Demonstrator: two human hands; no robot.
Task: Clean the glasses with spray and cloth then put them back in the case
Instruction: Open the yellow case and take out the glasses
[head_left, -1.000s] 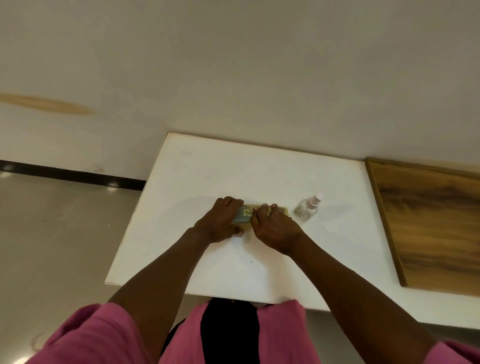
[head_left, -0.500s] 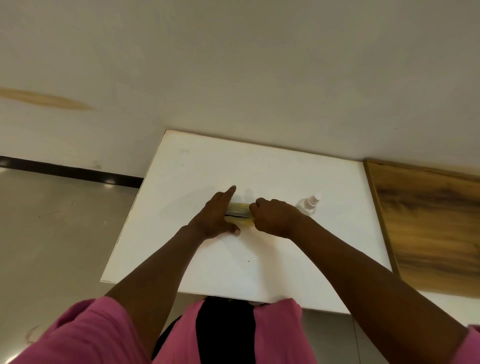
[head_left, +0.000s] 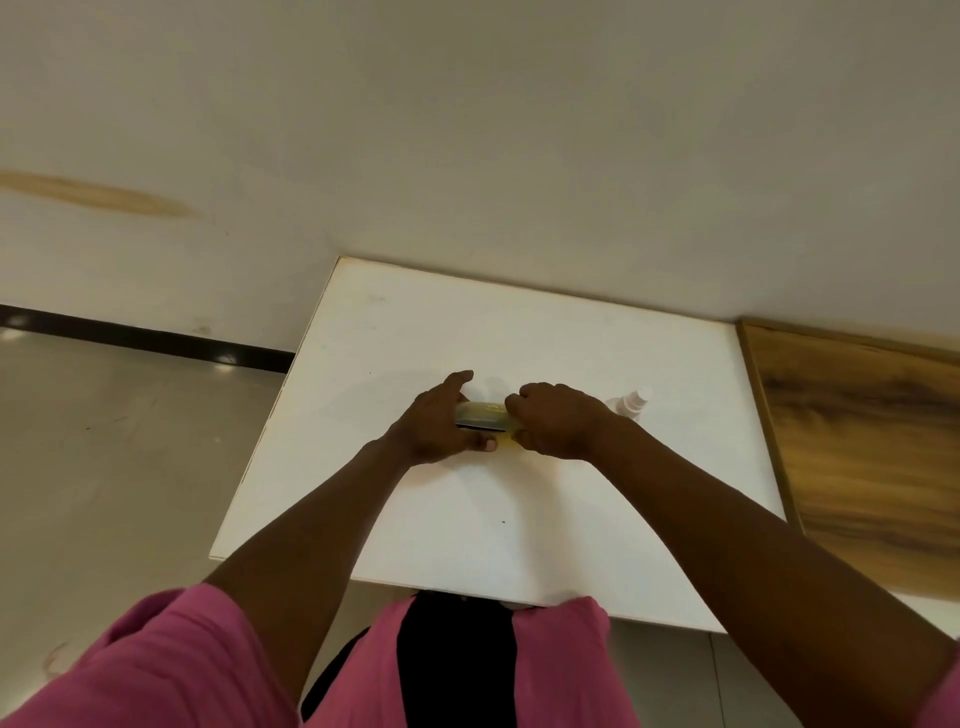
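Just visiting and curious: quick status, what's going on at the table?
Both hands, left and right, grip the yellowish glasses case, lid cracked open. Clear spray bottle beside it. Nothing in the way.

The white table stood against the wall, its top plain and matte. On it, near the middle, lay the yellowish glasses case, its lid lifted a crack with a dark gap showing. Just to the right, apart from the case, stood a small clear spray bottle. A wood-grain board abutted the table's right edge.
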